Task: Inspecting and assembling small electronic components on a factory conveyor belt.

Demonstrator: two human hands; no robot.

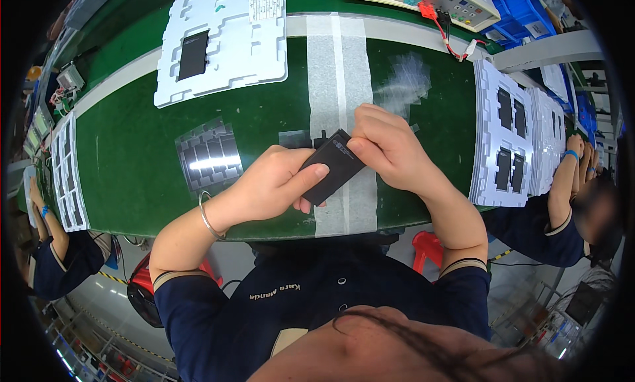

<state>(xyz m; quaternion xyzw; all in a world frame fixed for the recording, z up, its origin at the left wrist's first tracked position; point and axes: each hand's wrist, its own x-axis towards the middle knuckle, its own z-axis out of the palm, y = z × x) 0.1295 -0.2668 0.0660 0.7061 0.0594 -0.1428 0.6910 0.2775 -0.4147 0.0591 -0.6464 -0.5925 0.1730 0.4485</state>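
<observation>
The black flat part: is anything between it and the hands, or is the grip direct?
Nothing visible stands between. The left hand and right hand both hold the black flat part directly with bare fingers, above the green table.

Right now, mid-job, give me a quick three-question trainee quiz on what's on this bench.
1. True or false: both hands grip the flat black rectangular cell.
2. Which holds more black cells: (a) the white moulded plastic tray at upper left, or (b) the white tray stack at right?
3. Fill in: a silver bangle circles the ___ wrist.

Key: 1 true, left hand and right hand both hold it; 2 b; 3 left.
</observation>
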